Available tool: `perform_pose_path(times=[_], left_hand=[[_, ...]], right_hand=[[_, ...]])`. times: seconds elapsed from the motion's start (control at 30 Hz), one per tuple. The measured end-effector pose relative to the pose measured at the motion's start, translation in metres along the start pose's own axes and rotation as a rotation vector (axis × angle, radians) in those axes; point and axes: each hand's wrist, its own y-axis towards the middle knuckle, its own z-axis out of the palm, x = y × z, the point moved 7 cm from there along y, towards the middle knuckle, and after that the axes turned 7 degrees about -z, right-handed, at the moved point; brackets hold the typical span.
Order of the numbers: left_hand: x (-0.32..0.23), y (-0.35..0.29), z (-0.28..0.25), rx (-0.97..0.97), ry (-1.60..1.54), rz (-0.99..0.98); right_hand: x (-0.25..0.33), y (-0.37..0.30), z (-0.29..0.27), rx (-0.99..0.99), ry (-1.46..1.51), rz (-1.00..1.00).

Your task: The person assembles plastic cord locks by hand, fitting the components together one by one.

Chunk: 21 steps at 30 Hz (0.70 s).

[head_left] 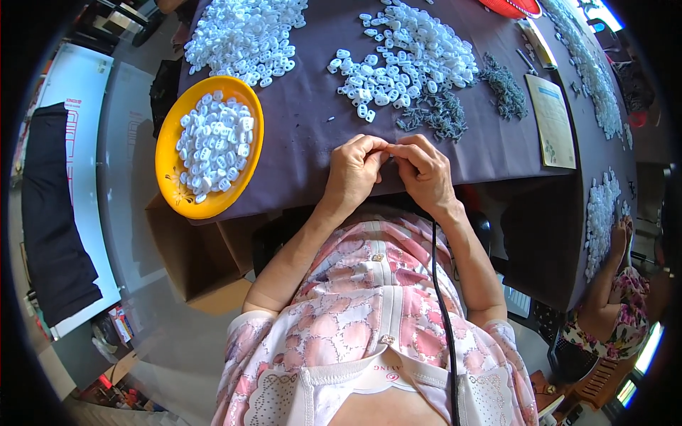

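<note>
Left hand (353, 172) and right hand (425, 174) meet fingertip to fingertip at near table edge, pinched shut on tiny part, mostly hidden. Likely light, stiff, fiddly: pinch by edges. White plastic pieces (408, 53) heaped far; yellow bowl (169, 153) left.

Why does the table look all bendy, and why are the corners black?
In the head view, a fisheye lens curves the purple table edge and blacks out the corners; window glare whitens the top right; the yellow bowl and both hands, left hand and right hand, stay sharp.
</note>
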Motion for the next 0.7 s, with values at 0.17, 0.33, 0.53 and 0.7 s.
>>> perform_pose_path(times=[0.17,0.33,0.53,0.7], left_hand=[[-0.0027,-0.0017,-0.0002,-0.015,0.029,0.043],[-0.0003,-0.0015,0.0005,-0.006,-0.032,-0.01],[-0.0021,-0.0013,0.0001,-0.003,0.066,0.074],[-0.0035,-0.001,-0.0012,-0.039,0.141,0.205]], right_hand=[[0.0042,0.0006,-0.0042,-0.03,0.108,0.03],[-0.0021,-0.0035,-0.0017,-0.06,0.074,0.004],[0.0019,-0.0042,-0.0018,-0.092,0.035,-0.01],[0.0029,-0.0063,-0.0002,-0.105,0.007,-0.045]])
